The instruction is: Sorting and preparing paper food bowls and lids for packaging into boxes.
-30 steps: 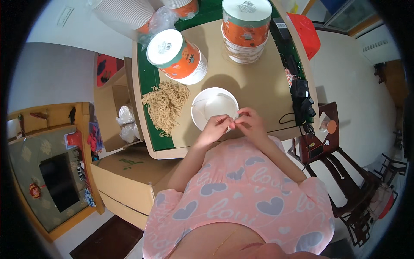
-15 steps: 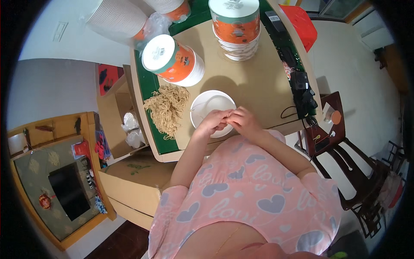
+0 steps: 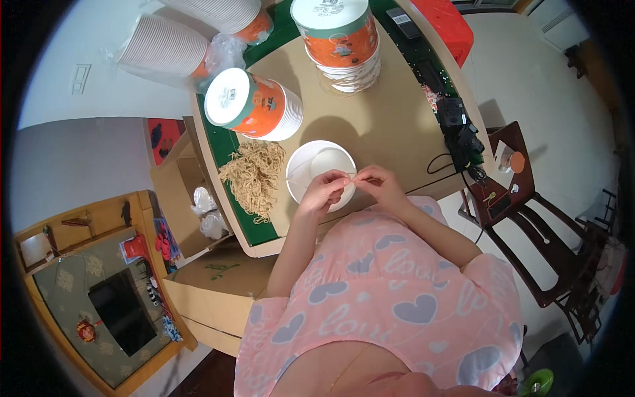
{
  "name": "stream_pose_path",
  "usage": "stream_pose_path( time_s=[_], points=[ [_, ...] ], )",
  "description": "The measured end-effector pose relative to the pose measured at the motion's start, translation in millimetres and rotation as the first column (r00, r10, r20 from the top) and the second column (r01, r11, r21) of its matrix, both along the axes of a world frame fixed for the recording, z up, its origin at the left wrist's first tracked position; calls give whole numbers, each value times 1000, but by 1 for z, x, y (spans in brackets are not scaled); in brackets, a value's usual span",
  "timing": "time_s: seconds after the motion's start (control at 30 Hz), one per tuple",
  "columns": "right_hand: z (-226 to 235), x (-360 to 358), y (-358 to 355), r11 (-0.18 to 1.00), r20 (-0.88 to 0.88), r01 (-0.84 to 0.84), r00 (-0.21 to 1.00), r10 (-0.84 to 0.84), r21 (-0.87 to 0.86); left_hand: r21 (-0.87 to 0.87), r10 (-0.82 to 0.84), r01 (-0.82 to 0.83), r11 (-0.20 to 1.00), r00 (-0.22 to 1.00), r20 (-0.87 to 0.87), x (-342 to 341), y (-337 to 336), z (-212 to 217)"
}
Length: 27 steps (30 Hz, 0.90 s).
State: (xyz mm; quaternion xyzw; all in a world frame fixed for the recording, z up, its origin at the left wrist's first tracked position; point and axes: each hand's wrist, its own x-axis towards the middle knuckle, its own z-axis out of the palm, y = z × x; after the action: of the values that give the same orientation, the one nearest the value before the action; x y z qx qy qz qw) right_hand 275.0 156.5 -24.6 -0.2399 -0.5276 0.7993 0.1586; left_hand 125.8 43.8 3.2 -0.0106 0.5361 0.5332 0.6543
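A white paper bucket (image 3: 299,165) stands at the table's near edge, its mouth toward me. Over its right rim my left hand (image 3: 325,190) and my right hand (image 3: 379,185) meet, thumbs and fingers pinched close together. Between the fingertips is what looks like a thin tan cord, mostly hidden by the fingers. A short bit of cord also shows at the bucket's left rim. Left of the bucket lies a loose, tangled heap of tan cords (image 3: 254,177).
Upside-down stacks of orange, green and white paper buckets stand at the left (image 3: 261,109) and far middle (image 3: 340,46). More bagged buckets (image 3: 165,46) sit at the far left. Black devices and cables (image 3: 456,126) line the right edge. A dark chair (image 3: 512,159) stands right; cardboard boxes (image 3: 211,291) left.
My hands have drawn slightly apart, the right one moving a little right, fingertips still pinched near each other. The whole view has shifted slightly; the bucket stays by the table's edge.
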Motion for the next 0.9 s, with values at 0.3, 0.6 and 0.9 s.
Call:
stream_pose_path(
  time_s=[0.3, 0.6, 0.9],
  points=[
    [-2, -6, -2, 995, 19, 89, 996, -88, -49, -12, -65, 66, 998, 902, -428, 17, -1, 2],
    [1, -10, -5, 995, 139, 98, 985, -98, 6, 190, 46, 188, 964, 581, -812, 29, -9, -5],
    [6, -6, -2, 963, 20, -42, 999, 38, 266, 51, -41, 209, 977, 413, -910, 31, -12, 1]
  ],
)
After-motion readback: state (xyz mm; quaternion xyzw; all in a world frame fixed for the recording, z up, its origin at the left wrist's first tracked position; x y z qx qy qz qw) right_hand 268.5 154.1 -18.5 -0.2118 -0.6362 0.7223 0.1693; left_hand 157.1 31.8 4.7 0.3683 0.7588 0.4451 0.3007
